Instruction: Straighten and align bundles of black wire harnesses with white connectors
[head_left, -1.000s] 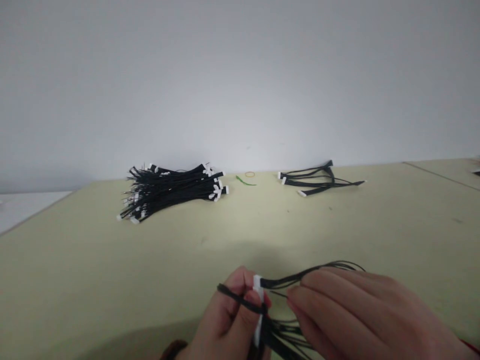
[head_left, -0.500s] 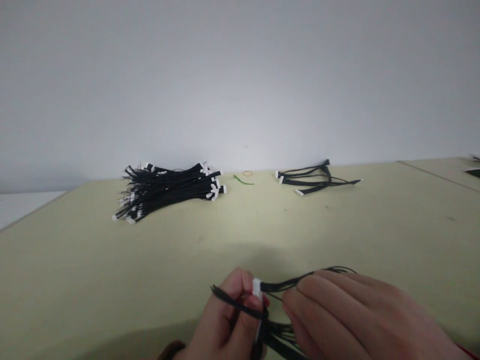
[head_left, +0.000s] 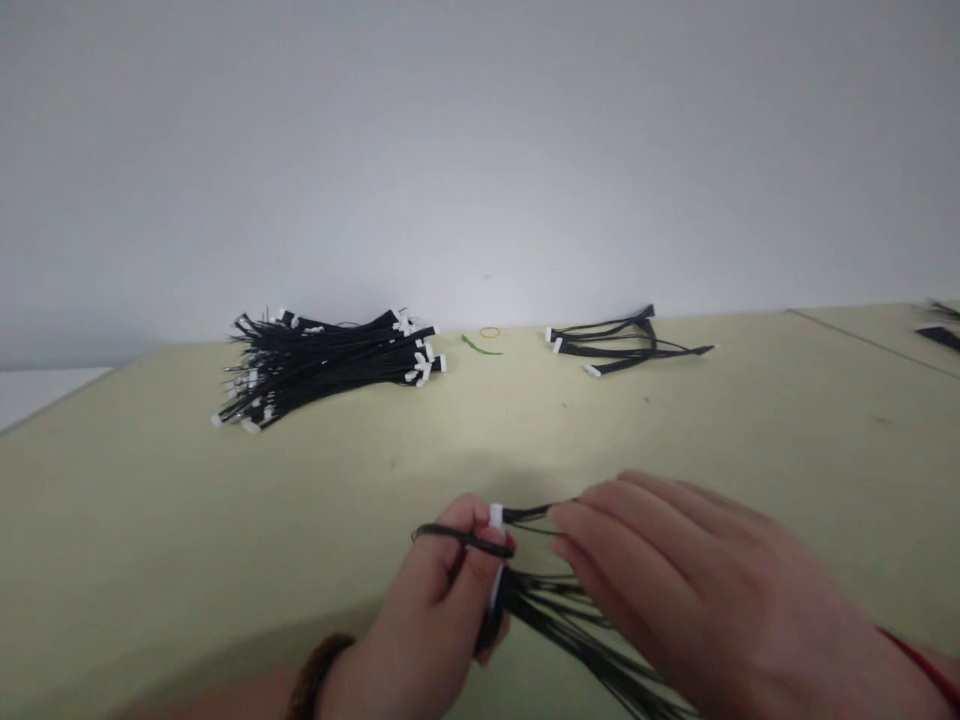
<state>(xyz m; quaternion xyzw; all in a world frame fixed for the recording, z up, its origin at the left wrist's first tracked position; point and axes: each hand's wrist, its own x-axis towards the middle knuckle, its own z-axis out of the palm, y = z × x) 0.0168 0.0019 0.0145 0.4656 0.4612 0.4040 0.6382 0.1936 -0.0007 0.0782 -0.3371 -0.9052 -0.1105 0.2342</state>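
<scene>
Near the bottom centre my left hand (head_left: 439,605) is closed on a bundle of black wire harnesses (head_left: 570,625), thumb and fingers pinching near their white connector (head_left: 496,516). A thin black strand (head_left: 457,537) loops out over the left thumb. My right hand (head_left: 675,580) lies over the wires on the right, its fingers together and bent around the strands leaving the upper connector. Those fingertips hide the wires beneath them. More wires fan out below the right hand toward the bottom edge.
A thick pile of black harnesses (head_left: 322,365) with white connectors lies at the back left. Several loose harnesses (head_left: 622,345) lie back right. Between them are a green strip (head_left: 480,346) and a rubber band (head_left: 490,332). A pale wall (head_left: 480,150) stands behind the yellowish table (head_left: 225,530).
Both hands and the held bundle appear higher in view. The lower wires show more, spread between the hands. The background has shifted slightly up and left as the camera moved.
</scene>
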